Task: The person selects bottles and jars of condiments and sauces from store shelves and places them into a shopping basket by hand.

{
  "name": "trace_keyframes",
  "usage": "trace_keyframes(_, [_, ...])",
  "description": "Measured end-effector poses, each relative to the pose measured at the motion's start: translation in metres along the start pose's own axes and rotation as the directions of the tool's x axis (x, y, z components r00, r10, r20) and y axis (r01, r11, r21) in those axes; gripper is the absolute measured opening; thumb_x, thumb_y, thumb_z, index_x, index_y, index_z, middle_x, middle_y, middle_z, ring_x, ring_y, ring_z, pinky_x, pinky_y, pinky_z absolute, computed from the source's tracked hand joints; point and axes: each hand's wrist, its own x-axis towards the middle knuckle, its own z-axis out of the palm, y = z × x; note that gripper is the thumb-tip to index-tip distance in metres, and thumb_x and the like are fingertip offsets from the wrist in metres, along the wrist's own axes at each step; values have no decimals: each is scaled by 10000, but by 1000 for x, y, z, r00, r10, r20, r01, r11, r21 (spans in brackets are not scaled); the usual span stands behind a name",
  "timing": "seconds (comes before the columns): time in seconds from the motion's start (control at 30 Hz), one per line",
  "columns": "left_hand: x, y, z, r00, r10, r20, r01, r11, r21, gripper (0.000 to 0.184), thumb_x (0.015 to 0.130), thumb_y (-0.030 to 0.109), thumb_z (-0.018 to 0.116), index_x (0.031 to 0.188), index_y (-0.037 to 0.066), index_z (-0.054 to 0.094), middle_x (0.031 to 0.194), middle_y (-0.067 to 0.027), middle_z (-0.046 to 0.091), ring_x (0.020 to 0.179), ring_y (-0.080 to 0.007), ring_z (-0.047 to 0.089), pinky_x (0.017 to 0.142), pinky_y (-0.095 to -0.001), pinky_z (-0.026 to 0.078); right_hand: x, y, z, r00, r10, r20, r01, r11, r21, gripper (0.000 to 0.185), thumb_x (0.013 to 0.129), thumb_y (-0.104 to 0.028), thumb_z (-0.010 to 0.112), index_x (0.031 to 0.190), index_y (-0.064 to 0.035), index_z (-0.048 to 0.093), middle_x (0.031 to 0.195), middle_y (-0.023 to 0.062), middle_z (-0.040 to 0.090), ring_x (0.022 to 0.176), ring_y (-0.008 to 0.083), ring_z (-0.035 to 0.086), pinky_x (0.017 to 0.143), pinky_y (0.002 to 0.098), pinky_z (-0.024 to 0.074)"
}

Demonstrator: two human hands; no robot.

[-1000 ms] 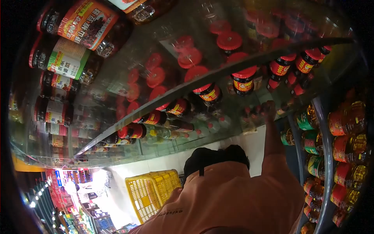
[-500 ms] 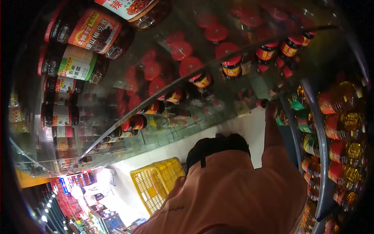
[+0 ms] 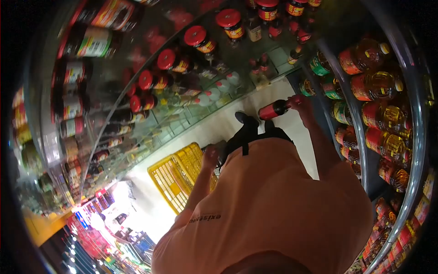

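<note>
At the right of the view, my right hand point(image 3: 299, 102) is closed around the neck of a dark bottle with a red label point(image 3: 273, 110). The bottle lies nearly sideways over the pale floor, beside my dark shoes. On the other side of my body, my left hand point(image 3: 211, 156) is beside the upper right edge of a yellow plastic basket point(image 3: 171, 176). Its fingers are blurred, and whether they hold anything cannot be made out.
Glass shelves point(image 3: 157, 123) with red-lidded jars point(image 3: 196, 36) run across the upper left. Bottles of yellow oil point(image 3: 378, 86) line a rack with curved metal rails point(image 3: 360, 132) on the right. Bright displays point(image 3: 98, 219) glow at the lower left.
My right hand has come away from the shelf, down towards my body, with the bottle now plainly visible. My left hand has risen into fuller view beside the basket. The whole view has shifted.
</note>
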Motion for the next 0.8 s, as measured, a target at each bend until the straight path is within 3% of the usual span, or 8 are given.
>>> trace_keyframes(0.03, [23, -37, 15, 908, 419, 7, -416, 900, 132, 383, 948, 186, 666, 1305, 74, 584, 998, -109, 730, 883, -184, 698, 778, -326, 554, -8, -26, 6, 999, 26, 45, -30, 995, 94, 216, 931, -169, 716, 1095, -44, 652, 1051, 104, 724, 957, 195, 702, 849, 347, 559])
trace_keyframes(0.07, [18, -4, 19, 897, 442, -18, -442, 895, -63, 454, 941, 133, 673, 1373, 89, 543, 1055, -108, 722, 924, -168, 690, 812, -311, 555, -16, -48, 13, 997, 33, 73, -39, 996, 84, 216, 931, -169, 716, 1095, -44, 652, 1051, 104, 724, 957, 195, 702, 849, 347, 559])
trace_keyframes(0.13, [0, 70, 19, 978, 171, 115, -74, 813, -577, 724, 903, 61, 720, 1527, 117, 357, 1372, -120, 575, 1089, -192, 637, 928, -327, 536, -29, -90, 28, 979, -61, 195, 33, 990, 141, 268, 934, -186, 717, 1135, -32, 630, 1097, 119, 728, 972, 202, 714, 866, 365, 576])
trace_keyframes(0.2, [-19, 113, 19, 973, 209, 102, -107, 793, -600, 939, 825, 38, 812, 1573, 139, 254, 1473, -143, 481, 1303, -247, 526, 1012, -387, 509, -44, -133, 51, 971, -58, 232, 23, 988, 153, 274, 941, -195, 702, 1143, -29, 620, 1093, 125, 728, 960, 209, 718, 842, 370, 586])
trace_keyframes(0.4, [-68, 131, 2, 944, 316, 94, -168, 706, -688, 979, 790, -71, 788, 1581, 126, 248, 1539, -135, 400, 1282, -262, 545, 1042, -405, 506, -60, -184, 108, 963, 83, 256, -114, 988, 107, 285, 928, -268, 709, 1103, -60, 625, 991, 74, 723, 836, 150, 713, 691, 288, 565])
trace_keyframes(0.47, [-75, 122, -11, 975, 217, 47, -157, 822, -548, 883, 799, -76, 787, 1541, 65, 330, 1450, -139, 504, 1252, -247, 568, 1050, -388, 505, -67, -193, 129, 955, 64, 289, -81, 995, 49, 296, 943, -298, 690, 1117, -69, 620, 967, 55, 717, 805, 141, 704, 660, 266, 544])
trace_keyframes(0.6, [-97, 81, -19, 960, 261, -104, -251, 630, -735, 803, 792, 31, 838, 1484, -5, 433, 1249, -121, 660, 1088, -170, 660, 956, -331, 546, -83, -200, 175, 948, 25, 316, -26, 1000, -1, 290, 919, -286, 728, 1096, -79, 627, 973, 43, 707, 806, 124, 690, 661, 266, 545])
trace_keyframes(0.8, [-151, 29, -65, 963, 184, -196, -263, 491, -831, 785, 817, 2, 809, 1487, -51, 404, 1360, -143, 590, 1219, -193, 585, 1063, -355, 481, -105, -188, 258, 863, -27, 504, 45, 999, -22, 336, 930, -237, 708, 1198, -74, 589, 1086, 67, 684, 915, 140, 670, 733, 285, 540])
